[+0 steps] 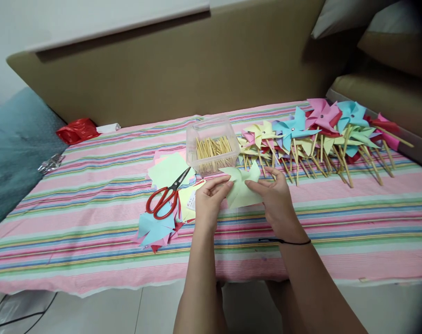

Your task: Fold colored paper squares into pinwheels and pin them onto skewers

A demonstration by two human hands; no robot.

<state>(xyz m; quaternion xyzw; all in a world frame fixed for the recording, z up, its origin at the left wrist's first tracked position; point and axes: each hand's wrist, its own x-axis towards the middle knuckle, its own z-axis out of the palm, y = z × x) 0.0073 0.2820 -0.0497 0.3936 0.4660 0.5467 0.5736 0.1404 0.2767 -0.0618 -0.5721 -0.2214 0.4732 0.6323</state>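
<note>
A pale green paper sheet, cut in from its corners, is held up between my two hands in the middle of the head view. My left hand pinches its left side between thumb and fingers. On the opposite side, my right hand grips the paper with thumb and fingers. Just left of my hands, red-handled scissors lie on loose paper. Beyond the sheet stands a clear plastic box of short wooden sticks.
Finished paper pinwheels on sticks pile up at right. Green paper squares and cut blue paper lie at left. A red plastic bag sits at the far left of the striped cloth. Behind rises a brown backrest.
</note>
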